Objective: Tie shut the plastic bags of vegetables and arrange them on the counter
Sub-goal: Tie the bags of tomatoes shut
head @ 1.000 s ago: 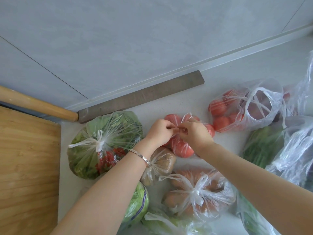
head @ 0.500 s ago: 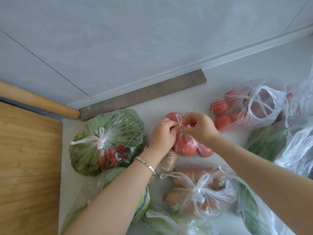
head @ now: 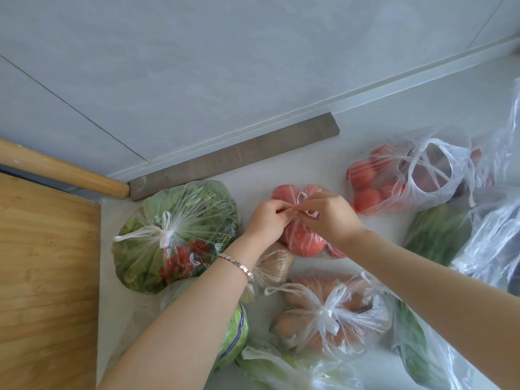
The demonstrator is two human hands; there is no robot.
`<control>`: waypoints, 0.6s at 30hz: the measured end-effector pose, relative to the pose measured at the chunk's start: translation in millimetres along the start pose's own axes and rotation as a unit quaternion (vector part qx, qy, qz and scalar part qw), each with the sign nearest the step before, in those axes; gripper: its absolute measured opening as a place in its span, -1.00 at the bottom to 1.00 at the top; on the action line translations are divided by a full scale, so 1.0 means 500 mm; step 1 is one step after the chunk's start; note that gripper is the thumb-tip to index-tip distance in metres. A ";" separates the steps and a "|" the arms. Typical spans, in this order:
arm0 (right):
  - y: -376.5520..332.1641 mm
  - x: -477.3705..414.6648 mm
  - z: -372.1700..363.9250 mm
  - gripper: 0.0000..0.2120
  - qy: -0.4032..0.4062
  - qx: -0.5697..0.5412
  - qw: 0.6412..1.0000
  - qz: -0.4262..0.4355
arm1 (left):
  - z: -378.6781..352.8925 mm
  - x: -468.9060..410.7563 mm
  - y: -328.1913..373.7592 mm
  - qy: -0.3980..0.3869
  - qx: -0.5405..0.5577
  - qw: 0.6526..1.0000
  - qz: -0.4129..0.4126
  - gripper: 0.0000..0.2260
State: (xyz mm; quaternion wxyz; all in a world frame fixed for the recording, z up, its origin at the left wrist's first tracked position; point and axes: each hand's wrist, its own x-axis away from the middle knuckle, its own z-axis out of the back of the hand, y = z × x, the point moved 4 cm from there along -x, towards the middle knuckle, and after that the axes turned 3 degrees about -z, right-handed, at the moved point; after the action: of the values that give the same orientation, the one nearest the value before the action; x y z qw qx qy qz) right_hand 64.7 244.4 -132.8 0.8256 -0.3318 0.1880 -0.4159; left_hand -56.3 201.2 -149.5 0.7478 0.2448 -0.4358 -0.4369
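A clear bag of tomatoes [head: 302, 243] lies on the white counter [head: 309, 164] in the middle of the view. My left hand [head: 267, 218] and my right hand [head: 329, 213] meet above it, each pinching one of the bag's thin handles, with a small loop of plastic between them. A knotted bag of leafy greens and red peppers [head: 174, 235] lies to the left. A knotted bag of orange-brown roots [head: 326, 313] lies below. A small brown-filled bag [head: 274, 266] sits partly under my left wrist. An untied bag of tomatoes [head: 408, 175] lies at the right.
A wooden cutting board [head: 47, 277] fills the left side, with a rolling pin [head: 62, 171] behind it. A grey strip [head: 233, 159] lies along the wall. Green vegetable bags [head: 439, 235] and loose plastic crowd the right edge; a cabbage bag [head: 235, 339] lies under my left forearm.
Both hands stayed over the tomato bag, working its handles; a small loop of plastic now shows between the fingers. The view has shifted slightly.
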 end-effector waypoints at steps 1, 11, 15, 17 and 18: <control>-0.005 0.005 -0.001 -0.90 0.020 0.030 0.998 0.056 | 0.002 0.001 0.001 -0.006 0.003 1.000 0.005 -0.82; 0.001 0.030 -0.016 -0.81 0.021 0.142 0.973 0.183 | 0.021 -0.012 0.018 0.047 -0.206 0.976 -0.050 -0.84; 0.006 0.037 -0.021 -0.82 -0.003 0.103 0.990 0.101 | 0.003 -0.007 0.021 0.084 -0.262 0.960 -0.042 -0.82; -0.002 0.029 -0.011 -0.85 -0.038 0.076 0.996 -0.002 | 0.005 -0.004 0.027 0.073 -0.287 0.953 -0.055 -0.84; -0.006 0.024 -0.005 -0.86 -0.079 0.078 0.992 -0.069 | 0.010 -0.002 0.033 0.062 -0.300 0.949 -0.070 -0.85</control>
State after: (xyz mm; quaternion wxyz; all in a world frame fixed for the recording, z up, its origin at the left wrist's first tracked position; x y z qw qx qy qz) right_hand 68.8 232.3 -132.9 0.8306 -0.3105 0.0666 -0.4575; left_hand -53.6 210.3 -135.2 0.7798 0.0659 -0.2186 -0.5829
